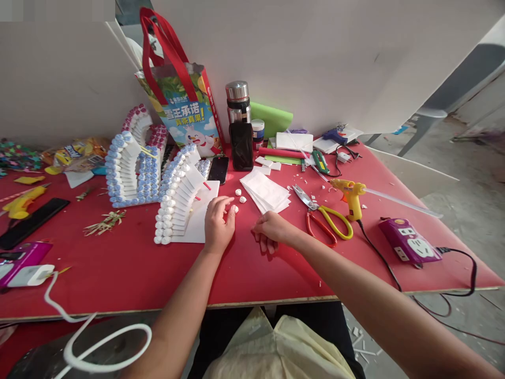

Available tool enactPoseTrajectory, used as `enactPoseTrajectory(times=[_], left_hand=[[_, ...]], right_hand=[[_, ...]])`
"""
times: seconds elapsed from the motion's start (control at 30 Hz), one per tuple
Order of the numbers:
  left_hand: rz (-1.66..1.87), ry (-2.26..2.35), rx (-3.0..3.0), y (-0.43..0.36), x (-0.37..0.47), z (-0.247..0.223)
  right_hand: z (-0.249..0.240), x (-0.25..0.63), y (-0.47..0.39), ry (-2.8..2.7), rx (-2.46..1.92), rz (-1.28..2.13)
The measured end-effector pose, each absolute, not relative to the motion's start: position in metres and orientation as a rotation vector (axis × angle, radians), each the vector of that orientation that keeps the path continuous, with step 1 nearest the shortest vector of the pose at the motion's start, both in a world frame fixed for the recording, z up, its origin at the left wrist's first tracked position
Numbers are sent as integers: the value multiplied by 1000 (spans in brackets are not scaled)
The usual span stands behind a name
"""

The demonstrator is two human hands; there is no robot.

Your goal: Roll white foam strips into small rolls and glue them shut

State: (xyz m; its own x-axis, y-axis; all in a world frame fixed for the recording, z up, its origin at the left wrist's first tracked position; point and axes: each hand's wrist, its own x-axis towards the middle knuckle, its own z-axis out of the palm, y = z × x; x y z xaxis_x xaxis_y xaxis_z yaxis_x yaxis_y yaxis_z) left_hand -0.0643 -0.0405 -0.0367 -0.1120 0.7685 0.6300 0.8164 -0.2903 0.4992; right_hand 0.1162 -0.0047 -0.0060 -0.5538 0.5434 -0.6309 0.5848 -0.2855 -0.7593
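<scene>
Red tabletop [252, 279] runs under both hands, pale wall panel [300, 68] behind. Nearest 1st: L hand [220, 223] has fingers loosely bent, thumb apart; one of three small white bits [242, 199] sits right at its thumb tip, but can't tell if pinched or just touched. Other two lie loose just past those fingertips, slightly to the R, so L hand is clearly the nearer one. They're roundish, no obvious long axis. R hand [272, 230] is curled w/ fingers turned down under the palm; can't tell if anything's in it.

Immed. beyond R hand: white paper stack [265, 190], fanned, long axis slanting from far L to near R, its near corner by the knuckles. Just L of L hand: white-ended model [173, 210] on white board [197, 226], its curved rows running lengthwise away from the grip; board's edge reaches L hand.

R of R hand, near: cutters [303, 197], blades aimed away & L twd the stack, handles close to the forearm. Farther R: yellow glue gun [353, 197], then purple power strip [410, 239]. Farther off past L hand: blue-ended model [118, 173], printed bag [185, 110], steel-topped flask [237, 92].
</scene>
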Motion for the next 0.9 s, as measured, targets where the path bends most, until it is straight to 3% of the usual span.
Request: enactPoseTrajectory(times=[0.13, 0.23, 0.37, 0.5, 0.73, 0.9], left_hand=[[-1458, -1812, -2047, -41, -63, -35], [-1507, -1810, -2043, -42, -63, -34], [-1584, -1902, -2053, -44, -64, -36], [-1595, -2000, -2034, -47, -65, -37], [-1567, -1982, -2131, -46, -64, -33], [-1548, -2032, -2065, -46, -61, -31]], right_hand=[[-21, 136, -28, 2147, 1814, -2158], [-23, 138, -52, 2698, 1964, -1597], [-21, 123, -93, 3400, 1167, -722], [-26, 109, -119, 3348, 801, -480], [-41, 151, -94, 3034, 1562, -263], [-44, 173, -103, 2964, 1843, -75]])
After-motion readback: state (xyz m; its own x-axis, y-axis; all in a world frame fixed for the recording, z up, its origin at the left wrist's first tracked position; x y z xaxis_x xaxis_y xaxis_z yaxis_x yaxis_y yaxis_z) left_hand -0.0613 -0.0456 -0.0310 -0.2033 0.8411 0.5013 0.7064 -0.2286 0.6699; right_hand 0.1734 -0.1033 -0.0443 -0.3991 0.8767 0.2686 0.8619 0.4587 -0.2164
